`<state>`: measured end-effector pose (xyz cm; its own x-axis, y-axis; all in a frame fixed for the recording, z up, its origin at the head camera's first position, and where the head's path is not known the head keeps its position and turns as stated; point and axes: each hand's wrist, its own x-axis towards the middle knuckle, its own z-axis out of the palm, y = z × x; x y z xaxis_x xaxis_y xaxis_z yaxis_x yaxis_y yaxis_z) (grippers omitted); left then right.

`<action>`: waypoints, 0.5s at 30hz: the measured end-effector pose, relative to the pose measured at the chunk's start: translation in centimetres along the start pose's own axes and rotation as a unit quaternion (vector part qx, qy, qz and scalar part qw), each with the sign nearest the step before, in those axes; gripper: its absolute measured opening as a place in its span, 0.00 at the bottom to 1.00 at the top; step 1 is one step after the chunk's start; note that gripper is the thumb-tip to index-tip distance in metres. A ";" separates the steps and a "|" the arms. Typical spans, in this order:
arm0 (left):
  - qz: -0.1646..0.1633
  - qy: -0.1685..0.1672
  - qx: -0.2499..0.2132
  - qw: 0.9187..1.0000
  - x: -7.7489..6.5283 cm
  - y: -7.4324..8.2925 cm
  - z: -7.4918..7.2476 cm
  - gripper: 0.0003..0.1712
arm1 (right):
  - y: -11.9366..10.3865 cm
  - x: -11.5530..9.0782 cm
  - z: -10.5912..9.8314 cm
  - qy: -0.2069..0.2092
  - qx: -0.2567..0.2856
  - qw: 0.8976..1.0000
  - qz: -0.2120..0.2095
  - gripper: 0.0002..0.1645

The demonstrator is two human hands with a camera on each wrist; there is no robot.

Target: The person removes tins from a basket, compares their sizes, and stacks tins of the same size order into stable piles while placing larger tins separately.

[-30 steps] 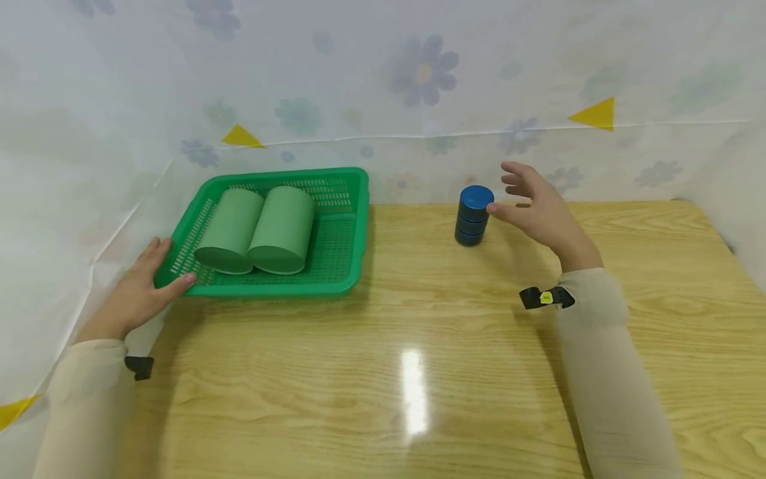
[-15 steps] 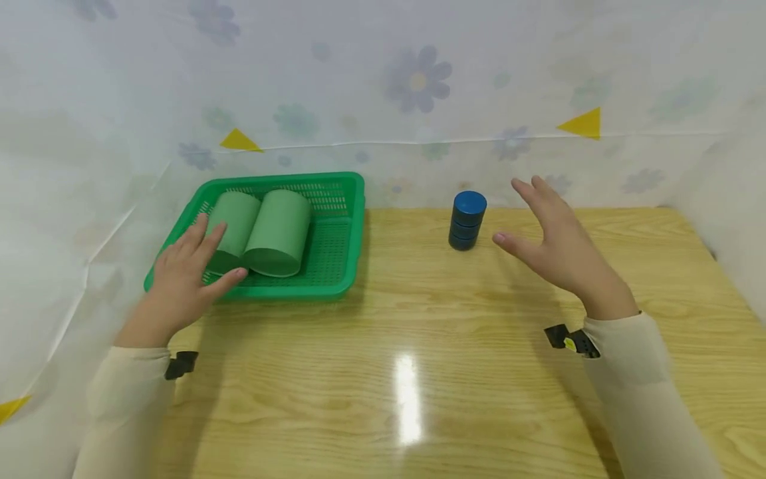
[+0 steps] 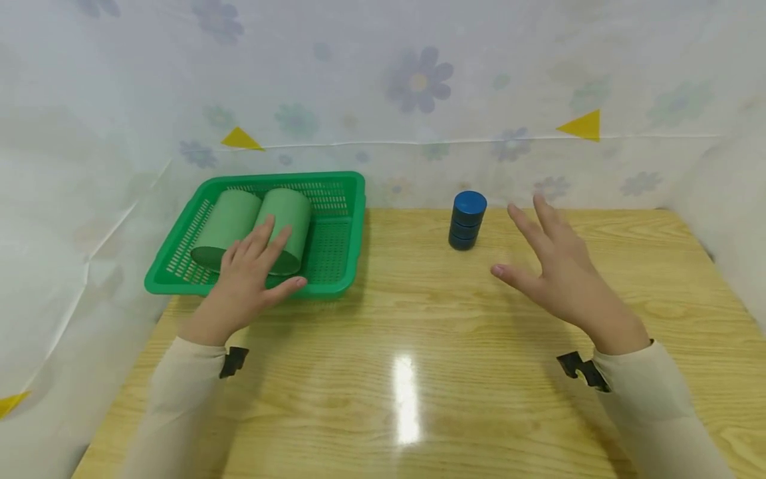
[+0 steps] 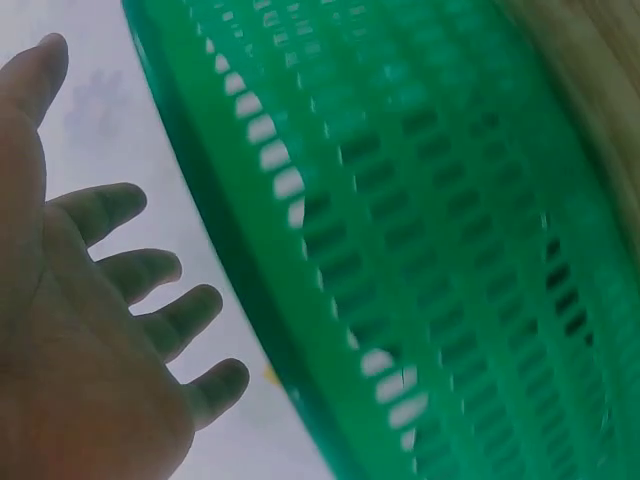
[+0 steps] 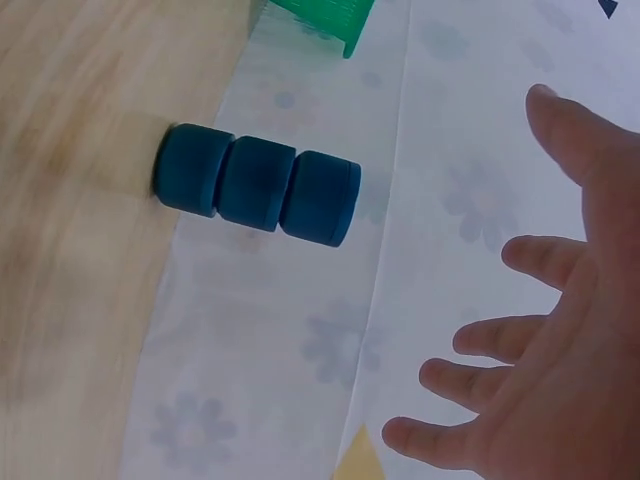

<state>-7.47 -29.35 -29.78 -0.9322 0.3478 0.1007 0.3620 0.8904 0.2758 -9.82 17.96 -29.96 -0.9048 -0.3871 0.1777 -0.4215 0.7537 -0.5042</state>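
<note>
My left hand (image 3: 242,286) is held over the near rim of the green plastic basket (image 3: 356,233), fingers spread and holding nothing. Its palm and loose fingers show beside the basket's slotted wall (image 4: 420,240) in the left wrist view. Two pale green cylinders (image 3: 227,219) lie side by side in the basket; the hand partly covers the right-hand cylinder (image 3: 290,206). My right hand (image 3: 568,279) hovers with spread fingers to the right of a stack of three blue round pieces (image 3: 467,223), apart from it. The right wrist view shows the blue stack (image 5: 255,185) and the bare hand.
The wooden table (image 3: 335,372) runs to a white flowered curtain (image 3: 371,80) at the back. Yellow triangles (image 3: 583,126) mark the curtain. The basket stands at the back left, the blue stack near the back edge.
My left hand has left the basket's left corner and moved right across its front. My right hand has drawn back from the blue stack, down and to the right. Basket and stack stay put.
</note>
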 end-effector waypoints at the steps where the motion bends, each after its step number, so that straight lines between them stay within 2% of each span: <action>1: 0.002 -0.002 -0.001 1.000 0.2 0.2 0.3 0.51 | 0.0 -0.1 0.1 0.001 -0.011 1.000 -0.004 0.56; 9: 0.031 0.000 -0.007 0.999 1.7 2.4 1.7 0.52 | 0.1 -1.1 0.5 0.006 -0.077 0.997 -0.018 0.59; 15: 0.054 0.002 0.006 0.999 2.6 4.0 2.6 0.54 | 0.3 -1.7 0.6 0.007 -0.122 0.992 -0.023 0.63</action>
